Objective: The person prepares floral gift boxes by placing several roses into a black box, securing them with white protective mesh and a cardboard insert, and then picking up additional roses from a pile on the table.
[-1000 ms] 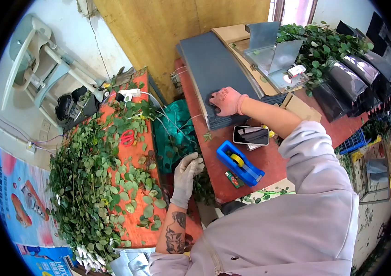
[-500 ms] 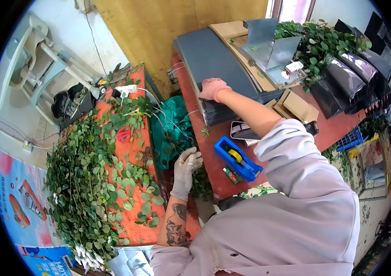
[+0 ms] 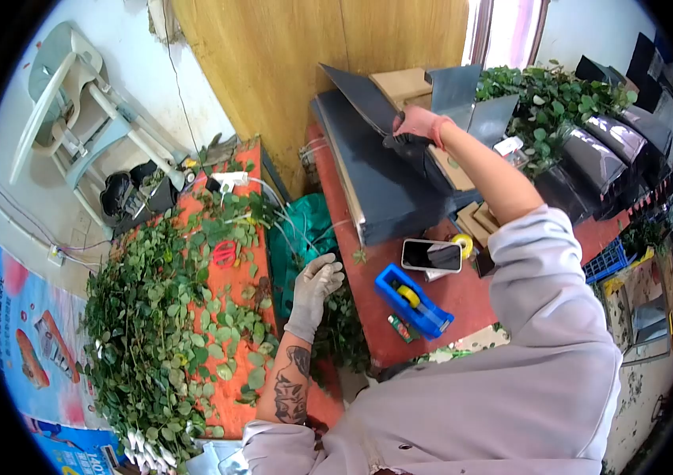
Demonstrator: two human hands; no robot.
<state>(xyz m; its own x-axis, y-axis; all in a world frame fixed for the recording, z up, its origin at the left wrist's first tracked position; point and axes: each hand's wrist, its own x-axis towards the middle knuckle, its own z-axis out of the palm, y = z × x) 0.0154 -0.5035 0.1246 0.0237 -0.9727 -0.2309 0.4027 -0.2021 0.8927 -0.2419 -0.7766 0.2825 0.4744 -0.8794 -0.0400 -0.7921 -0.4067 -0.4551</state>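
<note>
My right hand (image 3: 422,128), in a pink glove, grips the edge of a dark sheet (image 3: 360,96), which is lifted and bent above a stack of dark sheets (image 3: 384,207). My left hand (image 3: 317,279), in a pale glove, hangs between the two tables with its fingers curled; whether anything is in them is too small to tell. Near the stack's front corner lie a phone (image 3: 431,256) and a yellow tape roll (image 3: 463,244). A blue tape dispenser (image 3: 423,310) stands on the red table (image 3: 360,293).
Leafy stems (image 3: 146,340) and red scissors (image 3: 225,254) lie on the orange table (image 3: 233,408) at the left. A bent metal stand (image 3: 455,91), more foliage (image 3: 550,103) and dark wrapped bundles (image 3: 609,146) occupy the back right. A green bag (image 3: 297,229) hangs between the tables.
My right hand has moved right and up from the stack's front corner, lifting a dark sheet off the stack. My left hand stays curled in nearly the same place.
</note>
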